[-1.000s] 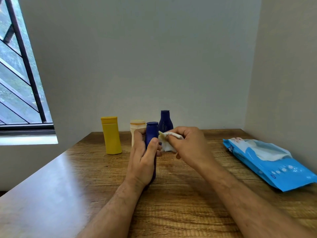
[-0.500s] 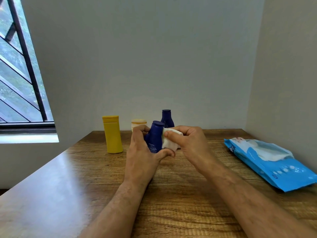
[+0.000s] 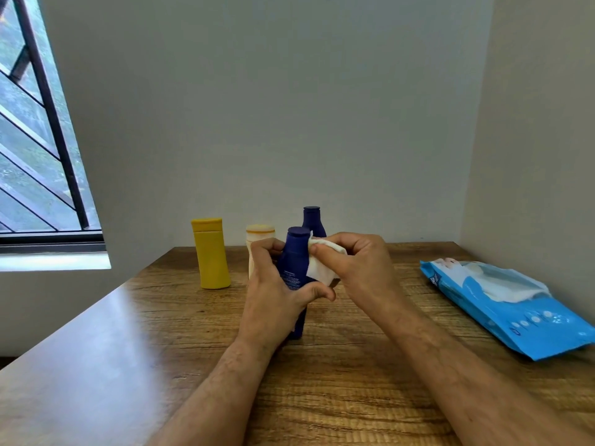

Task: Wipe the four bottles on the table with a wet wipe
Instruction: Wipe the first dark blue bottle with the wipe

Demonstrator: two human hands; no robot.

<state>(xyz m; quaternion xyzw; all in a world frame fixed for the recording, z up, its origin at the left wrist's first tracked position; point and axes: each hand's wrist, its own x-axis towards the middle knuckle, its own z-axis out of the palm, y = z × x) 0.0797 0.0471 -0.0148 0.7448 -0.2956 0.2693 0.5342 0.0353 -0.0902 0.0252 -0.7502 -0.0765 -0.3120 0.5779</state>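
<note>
Four bottles were on the wooden table point(image 3: 128, 365), and one wet wipe was in play. At far left a barred window point(image 3: 38, 149) showed in the wall. First along the table stood the yellow bottle point(image 3: 211, 253), upright, cap up, alone near the back edge. Just right of it was the cream bottle point(image 3: 259, 235), also upright, its lower body hidden behind the fingers in front.

Then the action: the left hand point(image 3: 273, 294) gripped the near dark blue bottle point(image 3: 294, 262), fingers curled round its far side and thumb hooked across the front. That bottle's long axis ran close to vertical, cap up and tipped slightly away from the camera, printed label facing the viewer. Whether its base touched the table was hard to tell; the hand and wrist covered most of the lower body.

Pressed against the bottle's right shoulder was the white wet wipe point(image 3: 320, 268), folded, pinched by the right hand point(image 3: 360, 268) with thumb on top and fingers curled behind it. Directly behind them the second dark blue bottle point(image 3: 311, 220) stood upright, only its cap and neck showing above the knuckles.

Well apart at the right edge, one blue wipes pack point(image 3: 521, 317) lay flat, flap open, a white sheet poking out.
</note>
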